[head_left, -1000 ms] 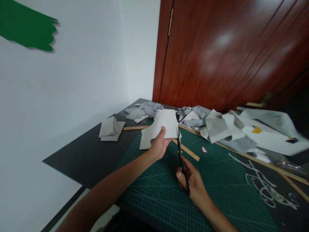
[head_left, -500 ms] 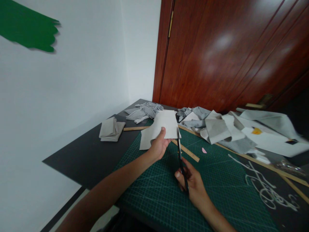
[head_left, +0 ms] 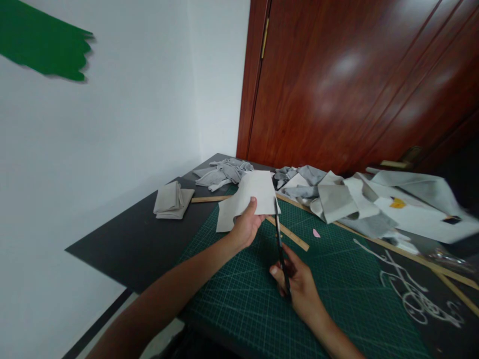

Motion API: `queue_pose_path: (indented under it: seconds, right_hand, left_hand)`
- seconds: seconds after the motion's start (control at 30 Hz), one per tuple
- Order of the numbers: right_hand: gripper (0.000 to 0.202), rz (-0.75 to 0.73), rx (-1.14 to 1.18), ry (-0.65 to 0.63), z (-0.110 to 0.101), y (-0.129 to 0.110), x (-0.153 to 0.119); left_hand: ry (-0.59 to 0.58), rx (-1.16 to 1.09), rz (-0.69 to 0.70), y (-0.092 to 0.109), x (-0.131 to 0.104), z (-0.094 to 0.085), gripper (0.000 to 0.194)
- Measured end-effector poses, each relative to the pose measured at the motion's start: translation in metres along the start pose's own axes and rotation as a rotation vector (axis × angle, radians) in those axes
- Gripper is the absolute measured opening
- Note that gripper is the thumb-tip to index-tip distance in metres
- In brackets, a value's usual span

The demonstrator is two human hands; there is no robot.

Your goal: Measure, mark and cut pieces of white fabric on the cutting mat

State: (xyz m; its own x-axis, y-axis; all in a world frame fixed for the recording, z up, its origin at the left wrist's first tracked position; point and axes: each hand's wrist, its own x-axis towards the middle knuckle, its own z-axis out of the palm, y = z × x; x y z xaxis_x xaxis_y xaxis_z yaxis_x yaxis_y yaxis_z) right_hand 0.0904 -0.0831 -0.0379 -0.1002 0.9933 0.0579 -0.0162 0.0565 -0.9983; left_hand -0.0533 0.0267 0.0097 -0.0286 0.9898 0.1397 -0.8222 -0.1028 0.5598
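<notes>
My left hand pinches a pale sheet of fabric, its thumb on top and its fingers underneath. One part of the sheet hangs down to the left over the mat. Dark-handled scissors are gripped in my right hand, with the blades pointing away from me. Their tips meet the right edge of the fabric near its lower corner. How far the blades are parted is hard to make out. Below both hands lies a green cutting mat with grid lines.
Wooden rulers lie on the mat and along its back. Folded cloth sits on the dark table at left. Grey scraps and a larger fabric heap lie behind. White cords and a pink chalk-like piece are at right.
My right hand and the scissors have shifted very slightly, with the handles a little closer together. The left hand and the fabric stay in place.
</notes>
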Motion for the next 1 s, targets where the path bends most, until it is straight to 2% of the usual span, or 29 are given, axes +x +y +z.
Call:
queue_pose_path:
  seconds: [0.3,0.7,1.0]
  right_hand:
    - [0.092,0.001,0.017,-0.025,0.002,-0.003,0.000]
    - [0.080,-0.060,0.040,0.048,-0.004,0.003,-0.001]
    - [0.080,-0.066,0.063,0.061,-0.010,-0.004,0.005]
  left_hand:
    - [0.032,-0.032,-0.020,0.001,0.000,0.002,0.056]
    - [-0.040,0.016,-0.016,-0.004,-0.005,0.001,0.052]
    - [-0.099,0.012,-0.125,-0.015,-0.023,0.006,0.048]
